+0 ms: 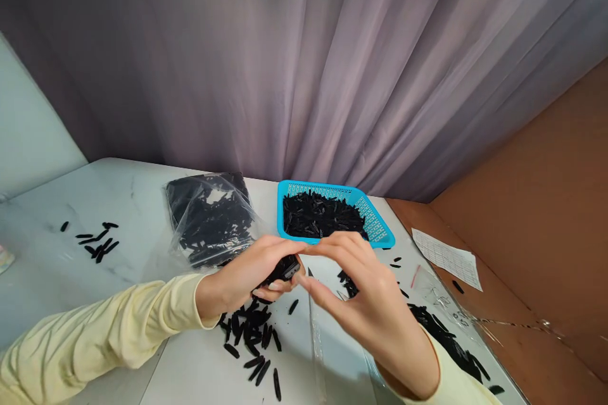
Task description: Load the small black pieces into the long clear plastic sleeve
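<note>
My left hand (259,266) is closed round a small bundle of black elongated pieces (287,269), held above the table. The near end of the bundle shows a flat, slightly shiny face; most of its length is hidden by the palm and fingers. My right hand (356,285) comes in from the right, its thumb and fingertips curved against that end of the bundle. Below the left hand lies a loose heap of similar black pieces (251,329). What the pieces are exactly, I cannot tell.
A blue perforated basket (387,237) full of black pieces stands behind my hands. Left of it lies a clear bag (213,215) of dark pieces. More pieces (99,250) are scattered at far left and along the right edge (446,342). A printed sheet (449,257) lies right.
</note>
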Demonstrator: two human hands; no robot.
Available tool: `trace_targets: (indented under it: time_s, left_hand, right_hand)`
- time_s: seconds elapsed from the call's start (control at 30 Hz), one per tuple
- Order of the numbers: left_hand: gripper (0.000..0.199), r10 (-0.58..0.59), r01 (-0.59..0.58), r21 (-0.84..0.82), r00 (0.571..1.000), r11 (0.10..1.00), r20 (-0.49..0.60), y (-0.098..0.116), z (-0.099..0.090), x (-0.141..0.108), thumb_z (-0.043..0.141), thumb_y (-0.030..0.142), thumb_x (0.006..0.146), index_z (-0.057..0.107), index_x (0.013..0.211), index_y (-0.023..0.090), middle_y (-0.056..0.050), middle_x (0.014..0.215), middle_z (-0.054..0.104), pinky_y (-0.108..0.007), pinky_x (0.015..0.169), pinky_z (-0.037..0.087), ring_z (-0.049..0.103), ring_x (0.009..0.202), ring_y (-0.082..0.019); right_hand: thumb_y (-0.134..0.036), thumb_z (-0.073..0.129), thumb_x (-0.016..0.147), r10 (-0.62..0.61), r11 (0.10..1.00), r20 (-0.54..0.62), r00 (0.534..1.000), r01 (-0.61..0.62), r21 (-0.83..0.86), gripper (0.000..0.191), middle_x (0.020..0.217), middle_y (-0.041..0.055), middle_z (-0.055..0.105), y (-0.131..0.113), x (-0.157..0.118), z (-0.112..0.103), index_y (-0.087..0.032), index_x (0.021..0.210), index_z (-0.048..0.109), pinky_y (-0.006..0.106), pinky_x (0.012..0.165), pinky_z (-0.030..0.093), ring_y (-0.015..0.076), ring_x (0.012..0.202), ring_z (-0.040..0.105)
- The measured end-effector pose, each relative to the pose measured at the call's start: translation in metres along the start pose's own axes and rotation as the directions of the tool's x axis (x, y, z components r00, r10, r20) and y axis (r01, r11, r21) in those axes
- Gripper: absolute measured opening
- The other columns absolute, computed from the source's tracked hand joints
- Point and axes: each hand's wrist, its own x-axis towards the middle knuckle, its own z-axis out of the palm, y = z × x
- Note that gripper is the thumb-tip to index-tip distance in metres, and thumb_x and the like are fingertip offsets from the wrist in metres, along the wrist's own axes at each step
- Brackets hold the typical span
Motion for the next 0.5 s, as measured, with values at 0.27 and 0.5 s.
trace_targets:
  time_s: [0.27,0.5]
  left_hand:
    - [0.031,0.133,-0.130,0.135,0.991,0.982,-0.017,-0.006,0.007,-0.002,0.041,0.043,0.086,0.044,0.068,0.018,0.005,0.059,0.036,-0.020,0.038,0.014,0.025,0.046,-0.006]
    - [0.034,0.146,-0.140,0.184,0.989,0.973,-0.019,-0.007,0.006,0.001,0.041,0.048,0.087,0.045,0.072,0.018,0.004,0.065,0.034,-0.019,0.040,0.016,0.025,0.049,-0.006]
  right_hand:
    - [-0.020,0.060,0.082,-0.022,0.995,-0.061,0.998,0.016,-0.098,0.010,0.083,0.0070,0.064,-0.010,-0.013,0.021,-0.017,0.091,0.058,0.034,0.062,0.048,0.0217,0.073,0.057]
    - [-0.014,0.060,0.079,0.096,0.989,0.029,0.995,-0.099,0.107,0.013,0.074,0.0020,0.063,-0.008,-0.007,0.011,-0.018,0.091,0.059,0.026,0.053,0.049,0.0155,0.064,0.058]
